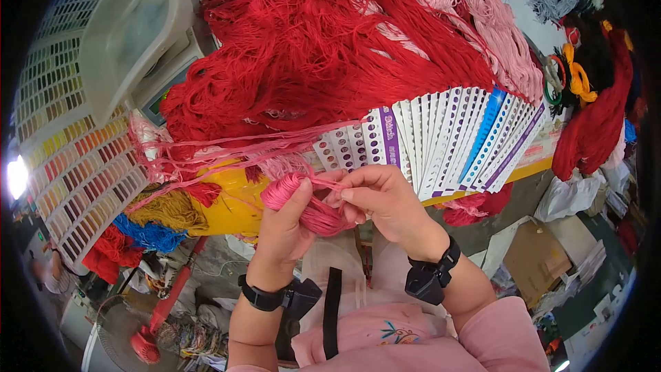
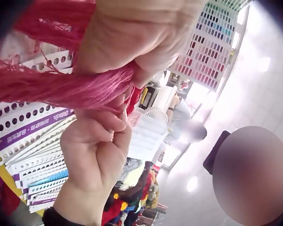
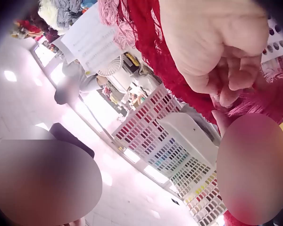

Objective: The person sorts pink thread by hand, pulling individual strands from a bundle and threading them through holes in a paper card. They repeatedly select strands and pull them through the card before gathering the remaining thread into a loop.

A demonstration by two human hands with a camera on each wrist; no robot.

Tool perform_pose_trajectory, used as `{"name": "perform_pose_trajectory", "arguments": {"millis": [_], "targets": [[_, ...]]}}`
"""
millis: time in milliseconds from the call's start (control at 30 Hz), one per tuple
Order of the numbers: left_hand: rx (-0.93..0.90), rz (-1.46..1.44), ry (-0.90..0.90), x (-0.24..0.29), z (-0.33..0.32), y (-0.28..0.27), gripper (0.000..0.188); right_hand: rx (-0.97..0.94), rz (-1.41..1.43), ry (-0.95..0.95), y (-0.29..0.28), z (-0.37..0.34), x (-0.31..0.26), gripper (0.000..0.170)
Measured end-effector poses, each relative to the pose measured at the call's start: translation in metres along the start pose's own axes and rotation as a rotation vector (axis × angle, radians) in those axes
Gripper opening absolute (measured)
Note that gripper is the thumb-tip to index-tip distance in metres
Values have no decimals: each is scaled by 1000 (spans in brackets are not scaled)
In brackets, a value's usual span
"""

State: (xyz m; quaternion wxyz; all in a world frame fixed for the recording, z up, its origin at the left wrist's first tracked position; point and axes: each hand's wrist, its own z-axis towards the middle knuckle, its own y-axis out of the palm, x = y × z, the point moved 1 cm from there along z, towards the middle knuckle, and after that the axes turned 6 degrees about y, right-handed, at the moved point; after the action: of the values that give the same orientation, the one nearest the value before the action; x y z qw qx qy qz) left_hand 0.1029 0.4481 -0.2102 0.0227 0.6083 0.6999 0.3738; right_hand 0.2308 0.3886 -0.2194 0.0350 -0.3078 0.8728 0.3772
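Observation:
A bundle of bright pink thread (image 1: 325,218) is held in front of the body. My left hand (image 1: 284,235) grips it, the thumb lying along wound loops at its upper left. On the bundle's right side, my right hand (image 1: 389,208) pinches thread between curled fingers and thumb. In the left wrist view the pink thread (image 2: 85,89) passes between both hands and trails to the left. The right wrist view shows the right hand's fingers (image 3: 226,75) curled at the thread. Long loose pink strands (image 1: 241,146) stretch over the table behind the left hand.
A large heap of red thread (image 1: 310,48) covers the table, with pale pink skeins (image 1: 492,21) beside it. Fanned colour cards (image 1: 441,141) lie in front. At left stand a plastic tub (image 1: 131,34) and colour sample sheets (image 1: 76,186). A red fan (image 1: 148,337) is below.

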Motion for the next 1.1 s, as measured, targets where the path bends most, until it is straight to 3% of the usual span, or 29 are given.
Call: {"name": "perform_pose_trajectory", "arguments": {"millis": [167,267,367,567,633,767,867,933,967,1000,1033,1067,1100], "targets": [[-56,221,-15,-1,1,-8,38,6,-44,76,1,-3,-3,9],[-113,80,-59,-1,4,-7,38,-20,-7,110,-2,-1,0,12],[-47,-30,-50,-2,4,-5,38,-71,7,-6,-5,2,4,14],[-80,-48,-18,-4,5,-3,36,-21,161,100,2,2,2,13],[-88,-17,-55,-4,4,-1,37,39,-90,66,10,3,-2,13],[-35,-4,-31,-3,4,3,49,98,-141,38,11,5,0,11],[-66,151,21,-2,3,4,44,113,-240,-58,3,6,7,6],[108,121,56,-4,5,-1,26,249,-557,-635,-1,4,8,5],[23,-35,63,1,4,-14,22,248,-560,-635,-4,-3,-1,5],[-61,-192,67,12,1,-35,19,51,-112,-436,-11,-16,-16,5],[2,-515,45,23,-4,-53,17,-139,334,-223,-22,-27,-27,5],[67,-837,20,35,-9,-75,15,-181,422,-290,-39,-38,-36,4],[98,-906,102,43,-20,-121,15,-225,509,-359,-60,-50,-48,3]]}}
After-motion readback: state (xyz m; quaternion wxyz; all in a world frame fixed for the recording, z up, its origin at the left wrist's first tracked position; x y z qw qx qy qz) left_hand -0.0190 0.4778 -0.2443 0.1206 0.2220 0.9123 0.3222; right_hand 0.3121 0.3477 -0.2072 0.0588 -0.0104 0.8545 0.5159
